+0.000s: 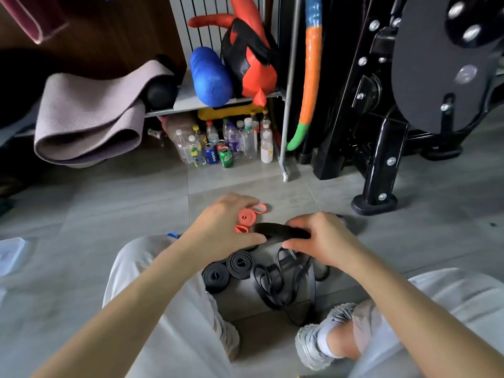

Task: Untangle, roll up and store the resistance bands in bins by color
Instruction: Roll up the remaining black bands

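Gripping a black band (283, 231), my left hand (226, 227) and right hand (324, 241) curl fingers round it; bare floor (245, 184) runs beyond to the rack leg (284, 156).

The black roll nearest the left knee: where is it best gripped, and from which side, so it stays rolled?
Probably from above: the black roll lies flat, spiral up. Pinch across its outer edge, near and far sides, since the second roll touches its right and the trouser leg crowds its left.
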{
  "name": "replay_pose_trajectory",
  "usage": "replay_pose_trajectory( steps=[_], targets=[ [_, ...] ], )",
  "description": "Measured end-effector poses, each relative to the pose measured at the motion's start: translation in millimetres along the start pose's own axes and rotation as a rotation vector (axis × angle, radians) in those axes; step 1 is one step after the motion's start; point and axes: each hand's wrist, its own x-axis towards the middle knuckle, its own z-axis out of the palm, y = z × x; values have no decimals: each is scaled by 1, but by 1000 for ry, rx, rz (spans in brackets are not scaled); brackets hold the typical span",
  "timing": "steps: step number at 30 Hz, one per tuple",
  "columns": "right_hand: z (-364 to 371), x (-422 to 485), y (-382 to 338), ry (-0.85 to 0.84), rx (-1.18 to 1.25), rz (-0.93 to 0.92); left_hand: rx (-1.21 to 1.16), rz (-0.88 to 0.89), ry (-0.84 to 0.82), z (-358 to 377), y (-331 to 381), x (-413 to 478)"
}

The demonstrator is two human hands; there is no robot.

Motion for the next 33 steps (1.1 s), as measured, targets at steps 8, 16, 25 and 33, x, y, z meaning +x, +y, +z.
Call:
replay_pose_trajectory(
  steps=[8,16,25,33],
  targets=[
    [-13,-2,-16,24,228,-86,74,28,-75,14,12,3],
    [11,-17,-11,138,803,-1,-1034,-100,65,21,3,-13],
    [19,-16,-21,210,689,-43,-1282,-229,95,36,6,-22],
    [-1,-2,-25,25,36,-158,288,117,-43,0,15,-5]
  ],
)
